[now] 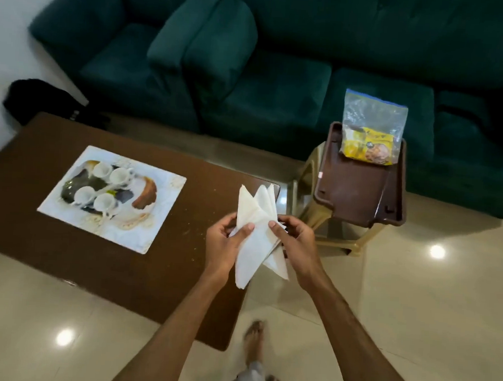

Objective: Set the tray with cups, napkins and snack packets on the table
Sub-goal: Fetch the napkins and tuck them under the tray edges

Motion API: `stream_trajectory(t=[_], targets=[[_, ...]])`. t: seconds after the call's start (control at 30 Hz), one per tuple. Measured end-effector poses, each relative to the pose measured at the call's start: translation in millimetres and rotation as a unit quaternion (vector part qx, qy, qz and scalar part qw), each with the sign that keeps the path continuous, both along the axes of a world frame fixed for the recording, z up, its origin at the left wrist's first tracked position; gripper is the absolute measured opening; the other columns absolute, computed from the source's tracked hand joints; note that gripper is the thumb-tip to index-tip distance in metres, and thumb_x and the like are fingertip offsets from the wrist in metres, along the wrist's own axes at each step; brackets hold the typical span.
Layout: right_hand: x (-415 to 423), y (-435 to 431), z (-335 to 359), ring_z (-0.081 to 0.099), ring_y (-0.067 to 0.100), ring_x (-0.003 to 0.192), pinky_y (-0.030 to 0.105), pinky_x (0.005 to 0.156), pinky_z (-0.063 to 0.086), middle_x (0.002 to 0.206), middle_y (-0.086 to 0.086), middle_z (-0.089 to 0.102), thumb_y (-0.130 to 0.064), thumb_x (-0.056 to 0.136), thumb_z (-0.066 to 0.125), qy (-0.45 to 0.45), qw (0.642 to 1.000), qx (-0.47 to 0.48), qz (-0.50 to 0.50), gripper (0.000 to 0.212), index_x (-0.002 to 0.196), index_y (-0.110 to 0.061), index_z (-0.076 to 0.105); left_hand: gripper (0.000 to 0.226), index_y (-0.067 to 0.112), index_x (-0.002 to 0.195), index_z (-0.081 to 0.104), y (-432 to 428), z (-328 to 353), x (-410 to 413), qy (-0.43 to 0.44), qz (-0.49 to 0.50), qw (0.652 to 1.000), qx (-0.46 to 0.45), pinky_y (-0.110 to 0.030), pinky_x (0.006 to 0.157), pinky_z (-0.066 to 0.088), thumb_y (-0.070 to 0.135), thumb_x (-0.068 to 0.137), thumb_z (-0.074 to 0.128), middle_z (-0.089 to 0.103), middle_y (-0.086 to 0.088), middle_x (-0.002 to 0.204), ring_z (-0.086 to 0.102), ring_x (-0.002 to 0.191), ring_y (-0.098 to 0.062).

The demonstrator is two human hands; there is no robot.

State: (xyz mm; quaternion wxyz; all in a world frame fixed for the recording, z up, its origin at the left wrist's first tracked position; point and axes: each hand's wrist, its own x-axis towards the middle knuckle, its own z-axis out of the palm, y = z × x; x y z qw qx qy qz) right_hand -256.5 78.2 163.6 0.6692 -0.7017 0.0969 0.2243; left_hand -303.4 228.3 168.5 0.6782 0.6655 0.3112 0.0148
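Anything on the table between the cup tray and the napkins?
Only bare brown table with a few pale specks, in the head view, between the cup tray and the napkins.

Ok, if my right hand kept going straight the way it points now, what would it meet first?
The right hand points left into the white napkins it pinches; just beyond those sits the left hand. Depth is hard to judge from this single view.

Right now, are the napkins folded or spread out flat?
Folded: the napkins are pointed, layered shapes, fanned apart and held by the left hand and right hand, not open flat sheets.
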Motion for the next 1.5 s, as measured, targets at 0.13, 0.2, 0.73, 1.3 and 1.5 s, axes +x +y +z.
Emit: stream_trajectory(t=[0.13,0.2,0.73,1.3,1.5], targets=[[-53,38,14,0.064,0.018,0.09,0.024,0.069,0.049,0.1,-0.002,0.067,-0.032,0.1,0.058,0.021,0.999,0.024,0.014,0.017,0.103,-0.017,0.066,0.028,0.025,0.115,0.07,31,8,-62,0.01,0.023,1.0,0.004,-0.028,0.071,0.062,0.031,0.088,0.076,0.076,0.01,0.107,0.075,0.091,-0.014],[-81,59,22,0.062,0.015,0.084,0.022,0.064,0.047,0.096,-0.002,0.065,-0.03,0.101,0.054,0.042,0.998,0.037,0.004,0.013,0.097,-0.021,0.064,0.024,0.025,0.112,0.073,49,13,-91,0.006,0.038,0.999,-0.005,-0.027,0.07,0.06,0.03,0.089,0.075,0.077,0.012,0.103,0.075,0.09,-0.014],[-163,320,5,0.065,0.016,0.106,0.035,0.088,0.059,0.12,-0.003,0.066,-0.012,0.092,0.069,-0.02,1.0,-0.006,-0.018,0.035,0.125,-0.019,0.059,0.021,0.023,0.112,0.075,305,2,-172,-0.026,0.054,0.994,-0.086,-0.035,0.082,0.061,0.025,0.09,0.074,0.079,0.009,0.105,0.075,0.096,-0.014],[-64,443,-71,0.068,0.026,0.099,0.048,0.088,0.056,0.103,0.004,0.073,-0.009,0.082,0.078,0.009,0.998,-0.062,-0.01,0.016,0.094,-0.01,0.069,0.04,0.014,0.109,0.076,434,-76,-65,0.051,-0.012,0.991,-0.126,-0.041,0.086,0.058,0.044,0.102,0.051,0.079,-0.006,0.104,0.074,0.1,-0.023],[-38,444,-112,0.071,0.022,0.096,0.042,0.082,0.061,0.103,0.001,0.074,-0.005,0.088,0.072,0.06,0.995,-0.042,-0.072,0.012,0.095,-0.014,0.068,0.018,0.015,0.106,0.078,454,-129,-32,0.051,-0.058,0.993,-0.087,-0.036,0.084,0.061,0.008,0.09,0.073,0.079,-0.001,0.105,0.073,0.102,-0.02]])
